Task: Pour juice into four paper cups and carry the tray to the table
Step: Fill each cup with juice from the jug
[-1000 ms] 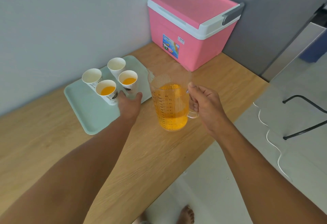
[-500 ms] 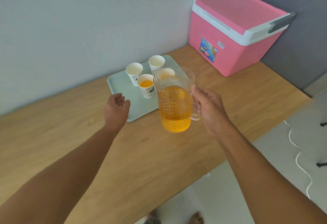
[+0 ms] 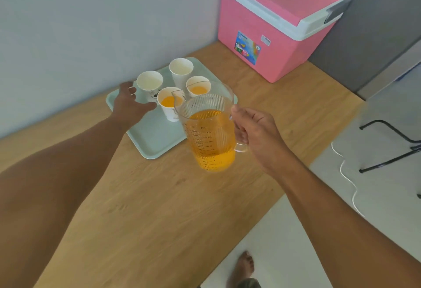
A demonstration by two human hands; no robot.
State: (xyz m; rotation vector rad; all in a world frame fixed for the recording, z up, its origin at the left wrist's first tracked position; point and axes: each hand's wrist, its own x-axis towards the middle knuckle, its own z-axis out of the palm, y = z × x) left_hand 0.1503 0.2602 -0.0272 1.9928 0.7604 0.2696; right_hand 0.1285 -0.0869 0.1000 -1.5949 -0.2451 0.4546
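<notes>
Head view: right hand wrapped tight round the handle of the juice jug, held up above the tabletop, just in front of the green tray. Left hand over the tray's far corner, fingers loose and spread, holding nothing, right by an empty cup. Two near cups, one and another, with juice inside. Other back cup empty too. About half done. Left to do: fill two cups, then carry the tray to the table.
</notes>
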